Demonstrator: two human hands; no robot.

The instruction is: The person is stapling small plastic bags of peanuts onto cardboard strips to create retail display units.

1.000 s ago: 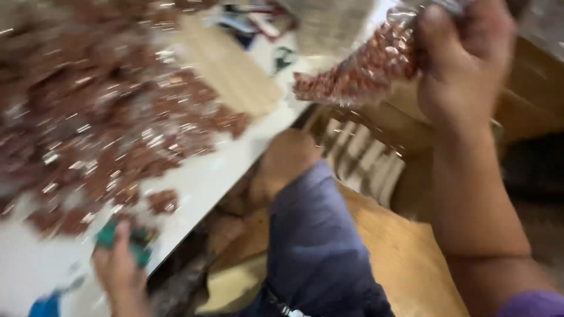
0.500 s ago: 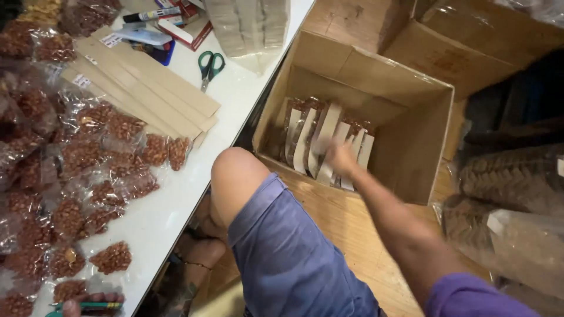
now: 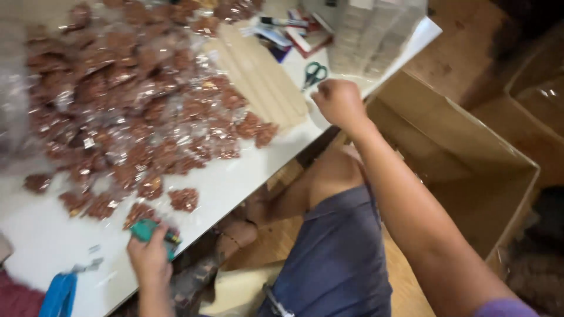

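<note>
The right hand (image 3: pixel 339 101) is up near the far edge of the white counter (image 3: pixel 229 182), curled into a fist, and I cannot tell if anything is inside it. The stack of flat tan strips (image 3: pixel 264 79) lies just beside it, at about nine o'clock from the fist, with its long way running from eleven o'clock down to five o'clock. The green-handled scissors (image 3: pixel 314 73) sit just past the fist, at about eleven o'clock. This hand is much nearer to the strips than the other one. The left hand (image 3: pixel 150 255) is down at the near edge of the counter, wrapped around a small teal tool (image 3: pixel 147 230). Right above it, at twelve o'clock, lies the big pile of little clear bags of brown bits (image 3: pixel 129 111). An open cardboard box (image 3: pixel 470 164) stands on the wooden floor (image 3: pixel 405 276) at three o'clock from the person's knee.
</note>
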